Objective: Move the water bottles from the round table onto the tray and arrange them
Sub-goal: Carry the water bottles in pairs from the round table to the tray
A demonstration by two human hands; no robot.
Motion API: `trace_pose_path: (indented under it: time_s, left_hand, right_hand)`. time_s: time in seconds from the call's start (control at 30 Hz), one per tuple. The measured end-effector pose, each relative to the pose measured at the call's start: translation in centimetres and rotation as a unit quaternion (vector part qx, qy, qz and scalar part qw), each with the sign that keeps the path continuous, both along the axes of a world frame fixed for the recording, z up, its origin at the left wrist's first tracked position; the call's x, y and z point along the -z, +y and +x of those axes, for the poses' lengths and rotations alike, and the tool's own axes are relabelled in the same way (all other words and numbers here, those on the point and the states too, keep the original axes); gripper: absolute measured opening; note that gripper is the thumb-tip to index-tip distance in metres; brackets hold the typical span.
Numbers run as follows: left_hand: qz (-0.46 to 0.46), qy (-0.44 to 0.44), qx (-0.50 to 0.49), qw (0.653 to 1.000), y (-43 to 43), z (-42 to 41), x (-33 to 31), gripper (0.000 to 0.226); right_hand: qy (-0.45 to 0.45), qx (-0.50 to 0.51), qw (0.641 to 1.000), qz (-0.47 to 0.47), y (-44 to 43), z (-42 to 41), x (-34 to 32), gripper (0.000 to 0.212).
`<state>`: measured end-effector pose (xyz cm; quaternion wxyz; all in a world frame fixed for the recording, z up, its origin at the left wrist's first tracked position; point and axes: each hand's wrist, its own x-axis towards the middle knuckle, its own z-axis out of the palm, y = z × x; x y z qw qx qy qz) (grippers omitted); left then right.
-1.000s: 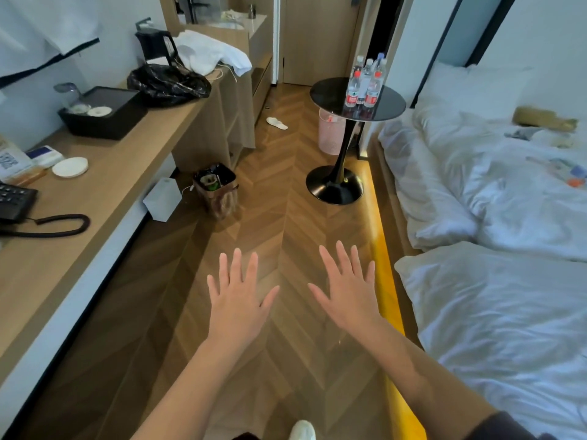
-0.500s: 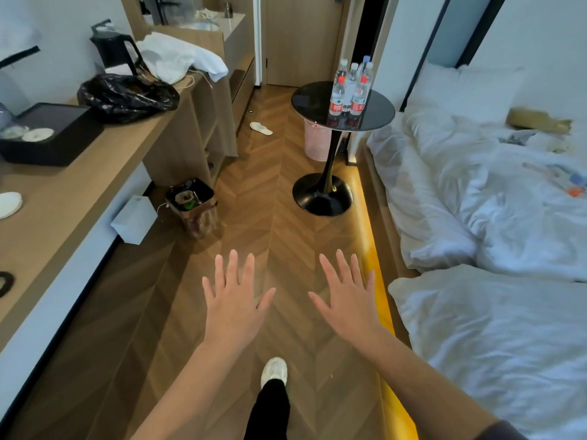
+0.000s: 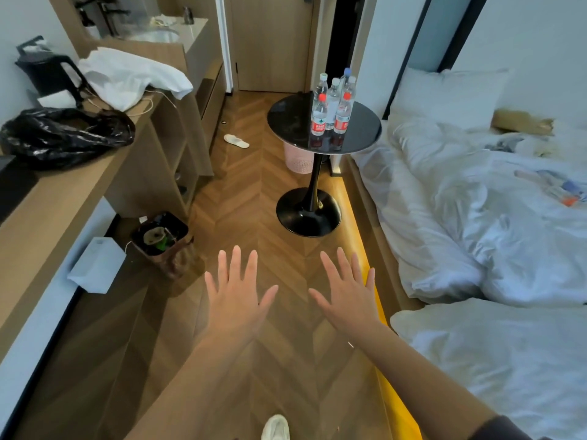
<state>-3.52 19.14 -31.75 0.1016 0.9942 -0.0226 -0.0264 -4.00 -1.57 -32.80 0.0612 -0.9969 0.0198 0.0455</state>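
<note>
- Water bottles (image 3: 332,106) stood upright in a tight cluster on the round table (image 3: 286,122), just right of its middle, toward the far edge.
- Left hand (image 3: 236,296) and right hand (image 3: 347,295) hovered over the floor (image 3: 241,192), well short of the table, fingers spread wide, palms down, holding nothing.
- Table stood beside the bed (image 3: 476,201).
</note>
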Motion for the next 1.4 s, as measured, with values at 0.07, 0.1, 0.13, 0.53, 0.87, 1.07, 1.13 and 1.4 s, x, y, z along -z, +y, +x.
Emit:
trace_pose_path:
  time_s: [0.07, 0.1, 0.13, 0.53, 0.87, 1.07, 1.13, 1.4]
  left_hand:
    - [-0.003, 0.007, 0.005, 1.0, -0.5, 2.1, 0.0, 0.075]
    - [-0.003, 0.007, 0.008, 1.0, -0.8, 2.9, 0.0, 0.075]
    - [-0.001, 0.005, 0.008, 1.0, -1.2, 4.1, 0.0, 0.075]
    - [-0.007, -0.003, -0.034, 0.999, -8.7, 19.7, 0.8, 0.075]
    - [-0.017, -0.022, -0.066, 0.997, -15.3, 30.8, -0.1, 0.074]
    - [-0.023, -0.037, -0.056, 0.997, -17.4, 37.7, -0.1, 0.075]
    - [-0.024, -0.039, -0.051, 0.998, -17.8, 40.1, 0.2, 0.075]
    - [-0.033, -0.039, -0.027, 0.998, -18.7, 52.4, 1.3, 0.074]
  right_hand:
    - [-0.002, 0.004, 1.0, 0.006, -0.6, 1.9, 0.1, 0.076]
    - [-0.003, 0.003, 1.0, 0.004, -0.9, 2.8, 0.2, 0.076]
    - [-0.005, 0.003, 1.0, 0.002, -1.3, 4.0, 0.4, 0.076]
    - [-0.034, -0.028, 0.999, -0.005, -9.0, 22.0, 2.7, 0.075]
    - [-0.062, -0.053, 0.997, -0.006, -15.4, 35.0, 0.5, 0.073]
    - [-0.056, -0.045, 0.997, 0.017, -17.5, 40.1, -0.3, 0.071]
    - [-0.055, -0.039, 0.998, 0.02, -18.1, 42.2, -0.2, 0.07]
    - [-0.05, -0.018, 0.999, 0.01, -19.5, 53.5, 0.9, 0.074]
